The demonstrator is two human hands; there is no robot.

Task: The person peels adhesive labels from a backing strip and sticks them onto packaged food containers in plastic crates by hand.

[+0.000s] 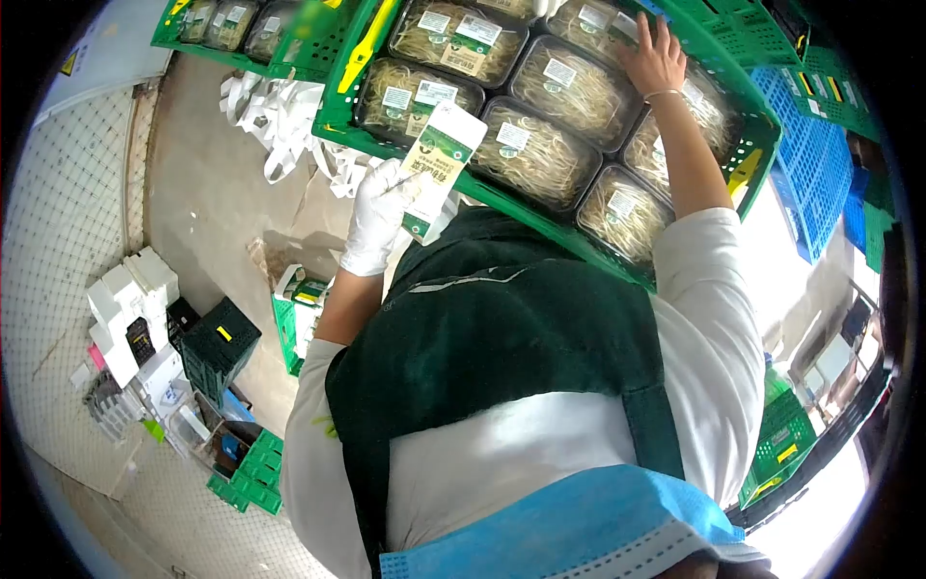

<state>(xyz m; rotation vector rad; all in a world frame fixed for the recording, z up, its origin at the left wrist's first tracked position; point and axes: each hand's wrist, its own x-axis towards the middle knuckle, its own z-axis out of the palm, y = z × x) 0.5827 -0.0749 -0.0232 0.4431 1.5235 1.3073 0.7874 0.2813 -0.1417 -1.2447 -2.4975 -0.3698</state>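
My left hand (374,214), in a white glove, is closed on a printed packaging sleeve (446,154) in white, cream and green. It holds the sleeve over the near-left edge of a green crate (540,220). My bare right hand (656,60), with a band at the wrist, lies with fingers spread over the packs at the crate's far right. Clear-lidded trays of bean sprouts (569,92) fill the crate in rows, each with a white label. Two trays at the left, such as this sleeved tray (417,99), also carry a cream and green printed band.
A second green crate with trays (227,27) stands at the upper left. White straps (275,121) hang below it. Blue crates (805,164) are at the right. Dark crates (220,349) and white boxes (133,301) stand at lower left. A white glove-like shape (550,6) shows at the top edge.
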